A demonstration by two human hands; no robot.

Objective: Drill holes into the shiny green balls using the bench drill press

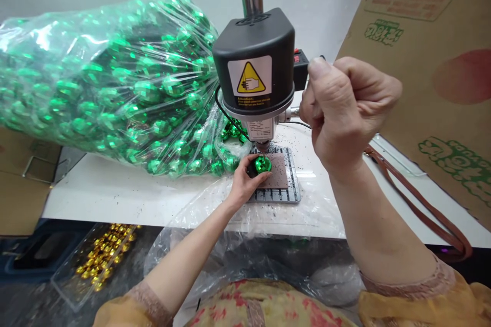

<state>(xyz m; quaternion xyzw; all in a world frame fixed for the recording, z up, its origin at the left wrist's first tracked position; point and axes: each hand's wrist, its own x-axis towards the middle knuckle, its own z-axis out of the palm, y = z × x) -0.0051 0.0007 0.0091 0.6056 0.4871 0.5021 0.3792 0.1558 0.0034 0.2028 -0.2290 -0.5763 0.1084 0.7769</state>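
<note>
My left hand (247,176) pinches a shiny green faceted ball (263,164) between thumb and fingers. The ball sits on a brownish square board (279,176) on the slotted base (294,184) of a small bench drill press (253,66). Right above the ball is the drill's chuck (263,146); the bit's tip is hard to make out against the ball. My right hand (345,107) is closed in a fist at the right of the machine, around the end of its feed lever (294,112). Most of the lever's grip is hidden by the fingers.
A big clear bag (115,87) of green balls lies left of the drill. Cardboard boxes stand at right (433,61) and left (23,179). Small gold balls (107,253) fill a clear tray below. A brown strap (422,204) and dark shavings lie on the white table (115,199).
</note>
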